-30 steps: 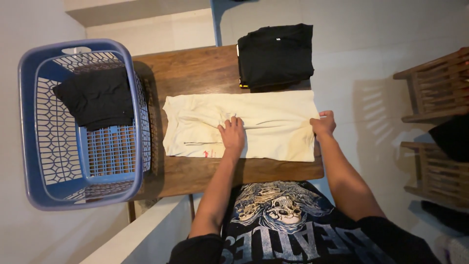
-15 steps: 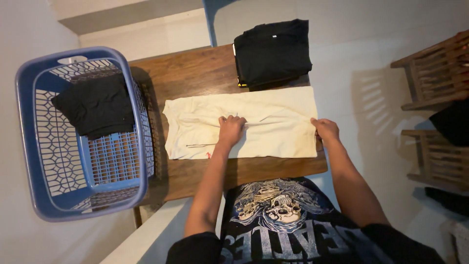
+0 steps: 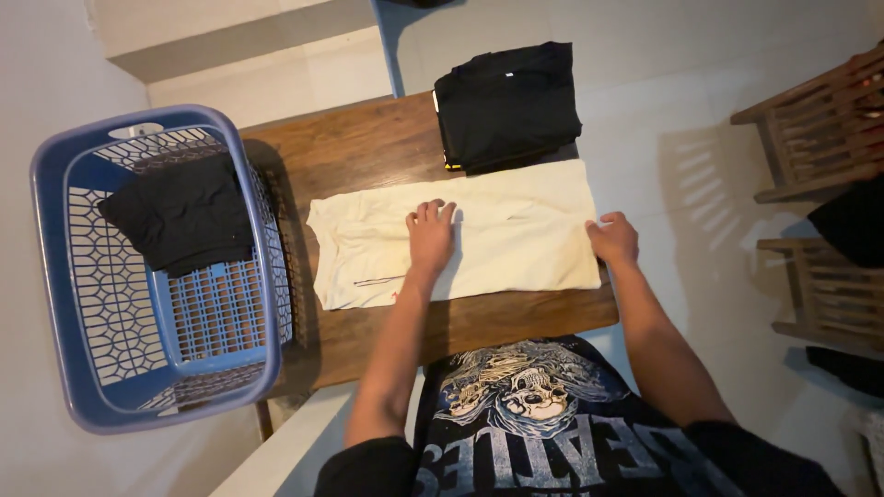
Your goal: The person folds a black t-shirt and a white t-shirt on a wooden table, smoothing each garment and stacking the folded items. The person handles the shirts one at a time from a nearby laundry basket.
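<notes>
A cream garment point(image 3: 516, 230) lies spread flat across the wooden table point(image 3: 368, 147). My left hand point(image 3: 430, 236) rests palm down on its middle, fingers straight and slightly apart. At the garment's right edge, by the table's end, my right hand point(image 3: 614, 239) pinches the cloth. Just beyond the garment, at the table's far right corner, sits a stack of folded black clothes point(image 3: 506, 103).
A blue plastic laundry basket point(image 3: 55, 276) stands left of the table with a black garment point(image 3: 180, 213) inside. Wooden slatted furniture point(image 3: 815, 129) with dark clothes on it stands at the right. A pale tiled floor lies beyond the table.
My left hand has slid a little farther across the cream garment and flattened out, smoothing the creases. My right hand keeps its hold at the right edge.
</notes>
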